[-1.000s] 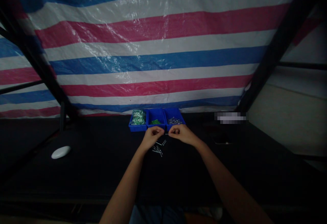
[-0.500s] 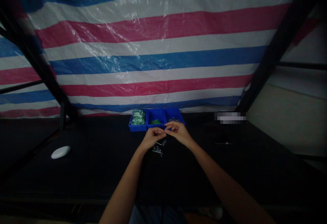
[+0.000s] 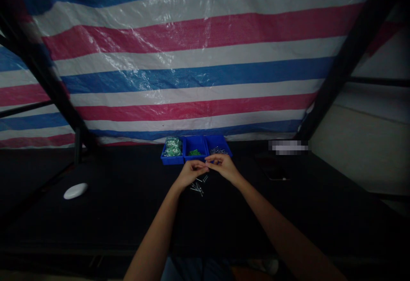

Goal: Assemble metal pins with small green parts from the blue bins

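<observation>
My left hand (image 3: 191, 174) and my right hand (image 3: 223, 168) meet at the fingertips just in front of the blue bins. Both are closed in a pinch around a tiny pale, shiny piece (image 3: 206, 162), too small to make out and mostly covered by fingers. Below them on the black table lies a loose group of silver screws (image 3: 196, 187). Behind the right hand, the right blue bin (image 3: 215, 139) holds many similar metal pieces. Small green plastic pieces (image 3: 194, 153) lie in the middle bin (image 3: 194, 142). Clear bags with green contents (image 3: 173, 146) fill the left bin (image 3: 173, 160).
A white rounded object (image 3: 76, 191) rests on the table (image 3: 128, 212) at the left. To the right lies a dark phone-like slab (image 3: 278, 174), with a blurred-out pale patch (image 3: 290, 147) behind it. Striped sheeting (image 3: 192, 71) hangs behind, between dark frame posts (image 3: 339, 67).
The fingertips of my right hand have shifted slightly left, closer over those of my left hand. The bins and loose screws stay where they were.
</observation>
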`<state>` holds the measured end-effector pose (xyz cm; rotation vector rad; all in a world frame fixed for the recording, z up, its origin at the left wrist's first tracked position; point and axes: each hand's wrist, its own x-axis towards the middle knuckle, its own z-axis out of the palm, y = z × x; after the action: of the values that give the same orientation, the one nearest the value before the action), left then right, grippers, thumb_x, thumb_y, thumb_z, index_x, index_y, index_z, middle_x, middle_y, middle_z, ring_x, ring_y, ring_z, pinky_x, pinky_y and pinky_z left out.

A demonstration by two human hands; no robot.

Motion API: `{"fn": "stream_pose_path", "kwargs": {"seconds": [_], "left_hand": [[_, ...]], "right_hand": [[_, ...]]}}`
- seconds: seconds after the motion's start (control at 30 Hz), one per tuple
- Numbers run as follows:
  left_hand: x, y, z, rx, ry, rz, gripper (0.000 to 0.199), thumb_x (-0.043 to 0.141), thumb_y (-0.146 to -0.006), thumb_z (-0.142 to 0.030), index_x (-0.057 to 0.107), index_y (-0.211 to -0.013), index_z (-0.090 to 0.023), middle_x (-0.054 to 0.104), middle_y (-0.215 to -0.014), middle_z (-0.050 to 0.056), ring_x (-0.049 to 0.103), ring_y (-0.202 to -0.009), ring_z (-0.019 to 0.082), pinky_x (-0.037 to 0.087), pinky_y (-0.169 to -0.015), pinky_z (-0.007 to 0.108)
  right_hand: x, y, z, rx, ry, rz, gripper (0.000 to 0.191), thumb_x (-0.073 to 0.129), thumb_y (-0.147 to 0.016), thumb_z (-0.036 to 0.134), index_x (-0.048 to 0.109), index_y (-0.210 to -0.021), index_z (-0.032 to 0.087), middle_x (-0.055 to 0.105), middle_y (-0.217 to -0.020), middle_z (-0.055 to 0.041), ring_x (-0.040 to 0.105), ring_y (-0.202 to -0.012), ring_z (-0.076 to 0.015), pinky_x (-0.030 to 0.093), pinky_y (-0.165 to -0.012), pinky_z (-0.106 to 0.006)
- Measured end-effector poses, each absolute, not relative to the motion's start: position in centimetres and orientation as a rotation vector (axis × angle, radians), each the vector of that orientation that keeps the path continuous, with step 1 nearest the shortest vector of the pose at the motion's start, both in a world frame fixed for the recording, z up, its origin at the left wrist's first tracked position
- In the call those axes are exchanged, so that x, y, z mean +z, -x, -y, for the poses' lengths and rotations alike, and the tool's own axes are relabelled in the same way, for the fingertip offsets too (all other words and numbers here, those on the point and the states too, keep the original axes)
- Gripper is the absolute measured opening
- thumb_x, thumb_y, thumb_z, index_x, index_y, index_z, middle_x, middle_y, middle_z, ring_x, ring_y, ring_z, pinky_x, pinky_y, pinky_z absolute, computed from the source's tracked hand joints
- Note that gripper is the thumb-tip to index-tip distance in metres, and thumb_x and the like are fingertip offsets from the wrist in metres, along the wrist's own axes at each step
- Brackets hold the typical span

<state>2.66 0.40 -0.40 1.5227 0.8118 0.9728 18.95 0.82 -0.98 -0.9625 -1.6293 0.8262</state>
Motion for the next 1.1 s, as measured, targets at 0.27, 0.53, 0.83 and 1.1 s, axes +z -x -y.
{"fn": "stream_pose_path", "kwargs": {"seconds": [0.27, 0.53, 0.83, 1.1], "left_hand": [[-0.3, -2.7, -0.4, 1.018, -1.509, -0.826, 0.026, 0.069, -0.061, -0.029, 0.063, -0.078, -0.010, 0.065, -0.073, 0.005, 0.057, -0.067, 0.012, 0.042, -0.067, 0.024], [-0.4, -2.5, -0.8, 1.085, -1.503, -0.837, 0.028, 0.069, -0.060, -0.032, 0.064, -0.077, -0.011, 0.064, -0.073, 0.005, 0.055, -0.066, 0.012, 0.041, -0.065, 0.024], [0.1, -2.2, -0.8, 1.168, -1.391, -0.836, 0.038, 0.068, -0.061, -0.027, 0.061, -0.096, -0.014, 0.064, -0.072, 0.003, 0.055, -0.065, 0.011, 0.040, -0.066, 0.023], [0.3, -2.2, -0.5, 1.187, -1.376, -0.819, 0.033, 0.069, -0.061, -0.026, 0.062, -0.091, -0.014, 0.064, -0.075, 0.004, 0.057, -0.069, 0.013, 0.041, -0.070, 0.026]], "right_hand": [[-0.5, -19.1, -0.5, 0.809, 0.971, 1.648, 0.020, 0.064, -0.064, 0.031, 0.066, -0.077, 0.016, 0.064, -0.070, -0.0021, 0.047, -0.052, -0.0095, 0.036, -0.050, -0.022], [-0.2, -19.0, -0.3, 0.839, 0.944, 1.657, 0.016, 0.062, -0.066, 0.032, 0.065, -0.068, 0.016, 0.062, -0.066, -0.0015, 0.050, -0.056, -0.0108, 0.038, -0.054, -0.023], [-0.6, -18.5, -0.3, 0.900, 0.966, 1.645, 0.015, 0.066, -0.061, 0.030, 0.061, -0.063, 0.015, 0.060, -0.060, -0.0002, 0.046, -0.051, -0.0086, 0.035, -0.049, -0.021], [-1.2, -18.2, -0.5, 0.947, 0.950, 1.622, 0.016, 0.067, -0.060, 0.028, 0.059, -0.063, 0.015, 0.056, -0.057, 0.0015, 0.042, -0.047, -0.0067, 0.032, -0.046, -0.020]]}}
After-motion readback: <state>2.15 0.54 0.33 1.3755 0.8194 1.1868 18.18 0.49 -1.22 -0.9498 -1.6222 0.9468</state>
